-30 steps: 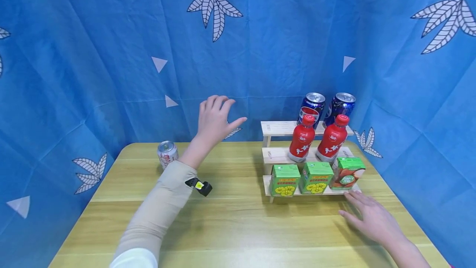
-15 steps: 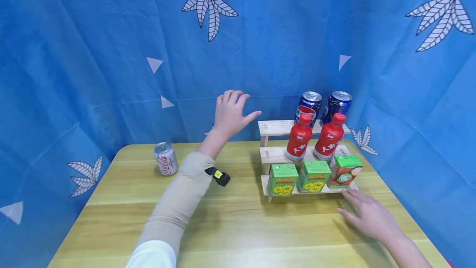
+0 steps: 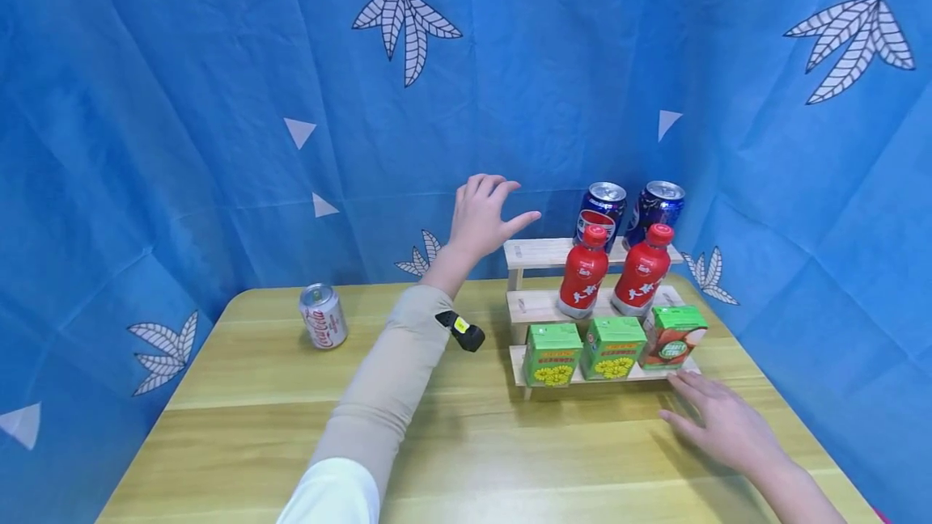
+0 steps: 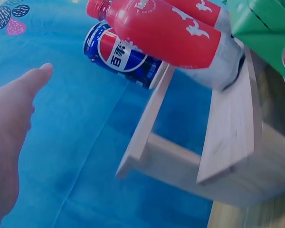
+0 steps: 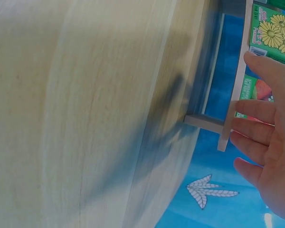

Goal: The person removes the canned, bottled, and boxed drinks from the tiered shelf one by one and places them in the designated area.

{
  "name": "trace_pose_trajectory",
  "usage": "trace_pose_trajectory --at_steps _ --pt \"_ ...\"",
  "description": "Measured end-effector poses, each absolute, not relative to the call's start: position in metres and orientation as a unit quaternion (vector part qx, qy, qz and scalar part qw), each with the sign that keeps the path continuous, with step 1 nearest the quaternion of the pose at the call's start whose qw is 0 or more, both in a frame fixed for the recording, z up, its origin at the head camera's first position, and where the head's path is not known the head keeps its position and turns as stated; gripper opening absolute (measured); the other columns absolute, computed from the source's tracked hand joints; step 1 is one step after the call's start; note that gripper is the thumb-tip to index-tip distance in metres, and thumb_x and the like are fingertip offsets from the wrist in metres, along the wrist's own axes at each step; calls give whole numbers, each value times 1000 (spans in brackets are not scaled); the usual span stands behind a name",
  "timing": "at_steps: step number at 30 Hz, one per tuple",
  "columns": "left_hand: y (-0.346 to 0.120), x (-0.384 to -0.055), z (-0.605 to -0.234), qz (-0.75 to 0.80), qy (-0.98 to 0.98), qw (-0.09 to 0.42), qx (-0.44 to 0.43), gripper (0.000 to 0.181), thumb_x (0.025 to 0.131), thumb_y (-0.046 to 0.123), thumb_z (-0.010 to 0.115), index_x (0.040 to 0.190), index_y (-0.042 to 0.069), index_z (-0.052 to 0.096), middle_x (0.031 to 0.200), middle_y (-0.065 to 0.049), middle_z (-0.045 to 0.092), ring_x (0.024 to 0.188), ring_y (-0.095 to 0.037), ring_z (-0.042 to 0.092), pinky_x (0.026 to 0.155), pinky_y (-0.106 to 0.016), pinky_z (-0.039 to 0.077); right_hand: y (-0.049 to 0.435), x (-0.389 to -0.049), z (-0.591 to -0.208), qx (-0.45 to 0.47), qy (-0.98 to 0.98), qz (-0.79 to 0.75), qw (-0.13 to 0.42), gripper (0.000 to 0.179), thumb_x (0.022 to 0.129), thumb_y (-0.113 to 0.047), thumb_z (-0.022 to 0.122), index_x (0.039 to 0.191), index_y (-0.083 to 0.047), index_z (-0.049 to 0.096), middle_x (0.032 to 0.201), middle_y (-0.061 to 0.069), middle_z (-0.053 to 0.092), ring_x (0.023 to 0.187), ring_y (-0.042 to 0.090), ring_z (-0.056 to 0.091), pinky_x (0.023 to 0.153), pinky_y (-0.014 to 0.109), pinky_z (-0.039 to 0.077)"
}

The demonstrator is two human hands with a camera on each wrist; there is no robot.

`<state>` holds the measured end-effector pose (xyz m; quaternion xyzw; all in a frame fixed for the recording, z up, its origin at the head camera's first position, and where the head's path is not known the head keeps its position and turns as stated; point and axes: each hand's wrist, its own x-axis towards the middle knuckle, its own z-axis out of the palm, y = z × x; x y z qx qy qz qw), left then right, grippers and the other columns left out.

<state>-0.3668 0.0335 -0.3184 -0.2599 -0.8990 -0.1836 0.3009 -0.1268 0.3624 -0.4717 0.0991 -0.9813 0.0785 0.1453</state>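
Observation:
My left hand (image 3: 480, 217) is raised beside the left end of a three-step wooden rack (image 3: 539, 252). It holds nothing, its thumb apart from its loosely bent fingers. On the top step stand two blue Pepsi cans (image 3: 606, 204), one partly behind a red bottle (image 3: 585, 273). A second red bottle (image 3: 644, 269) shares the middle step. Three green drink cartons (image 3: 553, 354) line the lowest step, the right one with a different print. At that step's front right corner is my right hand (image 3: 724, 423), fingers extended; whether the fingertips touch the rack (image 5: 240, 71) I cannot tell.
A silver Coca-Cola can (image 3: 324, 317) stands upright at the back left of the wooden table (image 3: 240, 411). A blue patterned curtain (image 3: 291, 63) hangs behind the table and along both sides.
My left hand has moved right, away from the Coca-Cola can's side and up to the rack's left end, holding nothing throughout. My right hand stays at the lowest step.

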Motion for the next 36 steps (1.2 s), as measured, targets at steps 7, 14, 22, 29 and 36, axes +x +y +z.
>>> trace_pose_trajectory --at_steps 7,14,22,29,36 --pt "56 -371 -317 -216 -898 270 -271 63 84 68 59 132 27 58 136 1 54 133 -19 38 111 -42 33 361 -125 -468 92 -983 83 135 64 84 -45 72 129 -1 61 132 24 59 120 48 55 99 60 43" --pt "76 -376 -319 -238 -903 225 -277 62 84 65 62 134 29 57 137 3 53 133 -18 36 111 -42 32 361 -124 -470 90 -982 81 143 64 83 -44 72 129 0 61 132 25 59 118 47 56 98 59 43" --pt "97 -382 -320 -279 -903 156 -287 68 83 67 60 138 29 53 141 1 51 134 -20 35 112 -45 32 359 -123 -469 79 -984 77 141 66 84 -46 71 130 -1 60 134 25 57 118 48 56 98 60 43" --pt "116 -385 -323 -339 -893 65 -288 66 84 61 64 140 29 52 140 0 53 132 -20 36 109 -44 34 359 -123 -471 81 -984 76 143 65 83 -46 72 129 -1 60 134 25 57 118 48 56 99 60 43" --pt "133 -388 -322 -395 -878 12 -269 72 81 59 68 143 27 49 137 0 54 130 -18 37 106 -43 38 360 -124 -473 88 -981 77 154 65 82 -45 73 128 0 61 133 25 58 117 48 57 98 60 44"
